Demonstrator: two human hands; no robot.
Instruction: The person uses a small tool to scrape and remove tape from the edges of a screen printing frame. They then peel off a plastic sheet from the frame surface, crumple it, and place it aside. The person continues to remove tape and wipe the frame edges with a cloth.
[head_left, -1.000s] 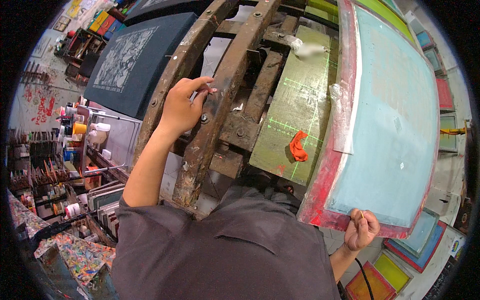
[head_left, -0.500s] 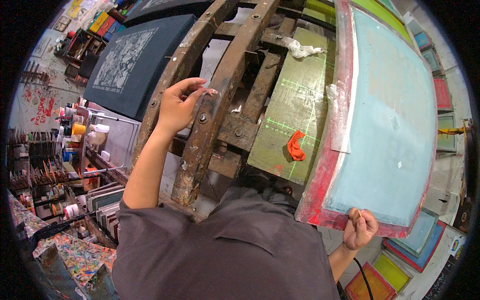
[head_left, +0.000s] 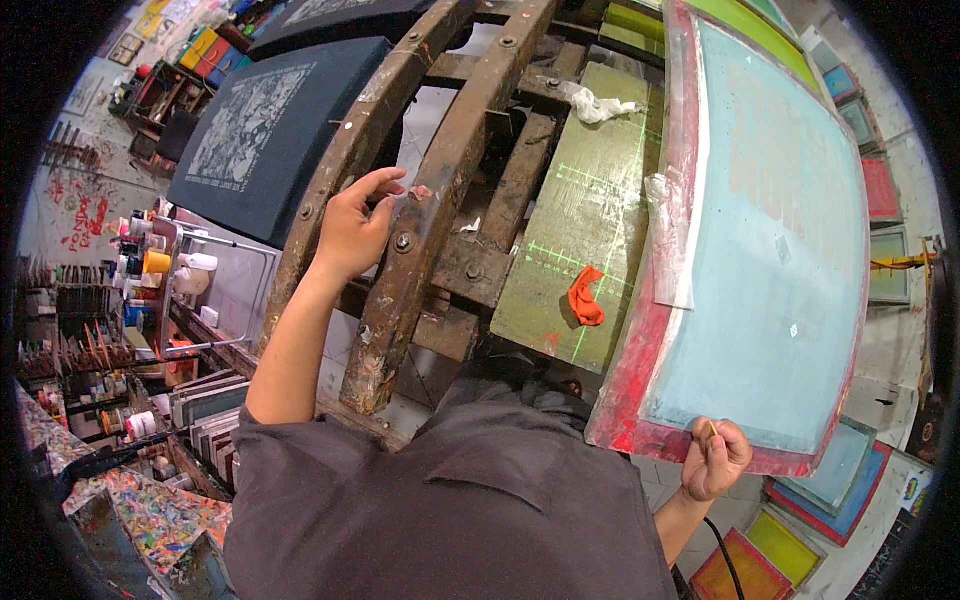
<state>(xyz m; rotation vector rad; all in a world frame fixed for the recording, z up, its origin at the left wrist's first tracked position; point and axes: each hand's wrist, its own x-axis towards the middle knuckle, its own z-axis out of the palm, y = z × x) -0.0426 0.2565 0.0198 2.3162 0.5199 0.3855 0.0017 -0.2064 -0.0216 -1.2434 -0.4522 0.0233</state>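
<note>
The left hand (head_left: 355, 228) lifts off the rusty arm (head_left: 430, 200), fingers half open and empty, while the right hand (head_left: 713, 458) pinches the screen frame (head_left: 640, 400) edge — best held steady.

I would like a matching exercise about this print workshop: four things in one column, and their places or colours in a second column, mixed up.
Things:
1. left hand
2. right hand
3. orange rag
4. dark printed shirt

Places or colours:
A. lies on the green board
B. at the red lower edge of the screen frame
C. spread flat on a platen at the upper left
D. on the rusty metal arm

Right pairs: 1-D, 2-B, 3-A, 4-C
</note>
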